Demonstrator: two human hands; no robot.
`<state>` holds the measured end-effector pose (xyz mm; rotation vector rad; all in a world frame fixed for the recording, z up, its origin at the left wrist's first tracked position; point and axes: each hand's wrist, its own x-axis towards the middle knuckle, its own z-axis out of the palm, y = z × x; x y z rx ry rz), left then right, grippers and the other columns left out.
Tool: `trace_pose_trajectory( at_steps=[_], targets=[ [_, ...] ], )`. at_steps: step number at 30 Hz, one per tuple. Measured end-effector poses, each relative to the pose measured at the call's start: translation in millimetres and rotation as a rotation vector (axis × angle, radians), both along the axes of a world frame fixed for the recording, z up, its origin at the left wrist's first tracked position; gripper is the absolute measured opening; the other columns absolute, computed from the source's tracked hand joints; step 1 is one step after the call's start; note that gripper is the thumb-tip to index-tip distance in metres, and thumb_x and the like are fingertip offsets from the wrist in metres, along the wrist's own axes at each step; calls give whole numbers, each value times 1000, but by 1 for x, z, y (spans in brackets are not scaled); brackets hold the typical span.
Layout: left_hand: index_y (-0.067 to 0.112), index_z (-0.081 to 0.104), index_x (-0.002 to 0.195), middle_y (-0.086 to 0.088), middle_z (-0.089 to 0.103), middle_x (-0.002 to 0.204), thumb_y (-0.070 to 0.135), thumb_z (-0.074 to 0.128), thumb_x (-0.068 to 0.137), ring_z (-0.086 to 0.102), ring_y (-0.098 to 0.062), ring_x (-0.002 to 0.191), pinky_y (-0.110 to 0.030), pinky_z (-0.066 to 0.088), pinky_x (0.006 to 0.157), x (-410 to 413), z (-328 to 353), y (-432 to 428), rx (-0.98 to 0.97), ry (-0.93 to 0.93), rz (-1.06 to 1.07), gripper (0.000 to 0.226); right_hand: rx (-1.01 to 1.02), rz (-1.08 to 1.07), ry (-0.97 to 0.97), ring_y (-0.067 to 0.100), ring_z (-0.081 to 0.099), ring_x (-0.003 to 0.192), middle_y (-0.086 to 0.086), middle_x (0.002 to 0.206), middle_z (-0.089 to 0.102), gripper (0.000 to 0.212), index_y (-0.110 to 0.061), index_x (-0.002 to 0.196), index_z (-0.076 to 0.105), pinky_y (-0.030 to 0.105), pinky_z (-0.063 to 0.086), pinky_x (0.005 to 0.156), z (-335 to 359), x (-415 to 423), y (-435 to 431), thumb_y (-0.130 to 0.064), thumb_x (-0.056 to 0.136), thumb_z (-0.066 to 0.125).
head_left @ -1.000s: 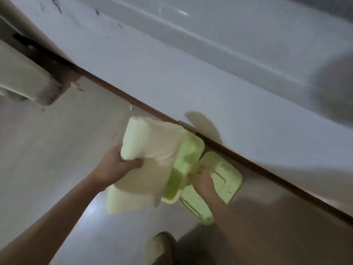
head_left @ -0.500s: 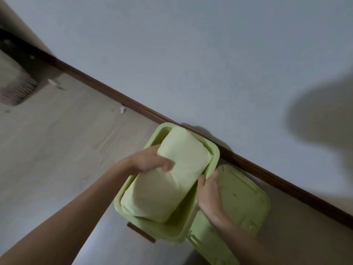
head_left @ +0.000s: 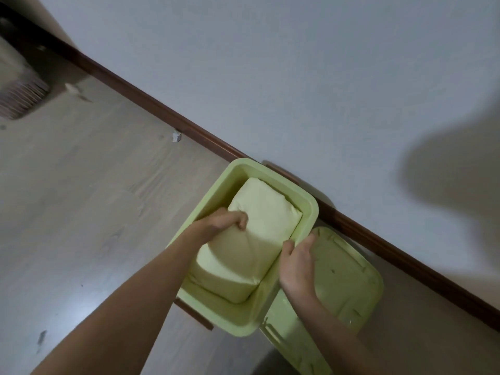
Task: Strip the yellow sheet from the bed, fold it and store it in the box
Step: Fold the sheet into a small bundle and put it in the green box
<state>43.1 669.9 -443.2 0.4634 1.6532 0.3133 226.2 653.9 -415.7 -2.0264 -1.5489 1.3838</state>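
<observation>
Sheet: the folded yellow sheet (head_left: 261, 228), soft and light, lies in the box (head_left: 311, 209).
Your left hand (head_left: 223, 224): curled into its top.
Your right hand (head_left: 296, 263): clasps the box rim.
Hold: likely best pressed mid-fold.

Grey wall (head_left: 270, 63), brown baseboard (head_left: 151, 104), wood floor (head_left: 81, 212)

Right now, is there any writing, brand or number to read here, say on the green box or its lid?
No text can be read anywhere.
green box: plain, no print shows.
lid: only raised moulded shapes, no letters.
folded yellow sheet: plain.
small white scrap: too small to tell.
</observation>
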Motion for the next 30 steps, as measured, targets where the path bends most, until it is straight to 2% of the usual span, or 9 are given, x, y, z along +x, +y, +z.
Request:
trace_pose_trajectory(
  at_steps=[4, 8, 10, 16, 20, 22, 25, 28, 30],
  targets=[
    [4, 38, 137, -14, 56, 125, 42, 60, 82, 59, -30, 107, -32, 44, 79, 25, -18, -9, 169, 429, -62, 70, 9, 4, 11, 14, 52, 59, 3, 73, 52, 39, -9, 136, 20, 25, 40, 48, 1, -1, -1, -19, 100, 32],
    [14, 2, 152, -11, 14, 158, 25, 40, 91, 21, -32, 144, -48, 24, 115, 52, -19, -54, 704, 1051, -558, 73, 13, 5, 18, 18, 51, 60, 5, 72, 52, 31, -9, 128, 25, 31, 42, 51, 2, 0, -1, -18, 100, 32],
    [15, 1, 153, -10, 0, 160, 27, 32, 91, 2, -29, 147, -55, 6, 118, 56, -24, -59, 824, 1105, -816, 70, 21, -8, 20, 19, 57, 67, 9, 83, 58, 33, -9, 130, 24, 28, 42, 54, 1, 0, 0, -18, 100, 33],
    [21, -39, 135, 0, -53, 139, 48, 9, 99, -52, -16, 125, -52, -28, 103, 37, -64, -42, 461, 928, -1060, 66, 35, 27, -28, 19, 58, 69, 1, 76, 52, 38, -7, 135, 22, 40, 51, 65, 2, -2, 0, -19, 100, 32],
    [18, -35, 138, -3, -46, 144, 44, 11, 101, -50, -20, 126, -54, -21, 108, 42, -51, -38, 359, 869, -1071, 65, -23, 114, 7, 13, 54, 67, 2, 82, 54, 42, -4, 135, 19, 38, 50, 70, 13, 5, 6, -25, 101, 32],
    [17, -23, 146, -5, -35, 152, 35, 23, 102, -37, -23, 136, -52, -13, 113, 50, -24, -38, 344, 774, -972, 66, -164, 204, 121, 18, 58, 97, 3, 120, 55, 58, -9, 144, 16, 35, 46, 87, 19, 22, 10, -42, 100, 33],
    [19, 29, 146, -5, 17, 158, 28, 40, 99, 11, -22, 147, -43, 10, 118, 70, 26, -54, 699, 775, -513, 49, -211, 260, 120, 19, 51, 123, -1, 137, 49, 61, -22, 143, 33, 36, 39, 100, 9, 76, 15, -58, 94, 28],
    [27, 54, 115, 8, 58, 118, 24, 46, 95, 52, -8, 111, -21, 38, 96, 103, 70, -92, 1188, 606, -403, 21, 57, 102, -177, 26, 57, 111, 13, 118, 62, 38, -3, 125, 55, 32, 43, 92, -19, 140, 18, -29, 98, 44],
    [30, 58, 104, 13, 64, 95, 25, 51, 92, 56, 3, 87, -9, 41, 80, 131, 74, -123, 1174, 307, -521, 14, 129, 168, -440, 31, 51, 110, 20, 116, 59, 32, 2, 121, 56, 39, 42, 93, -35, 172, 23, -16, 96, 46]
  ],
)
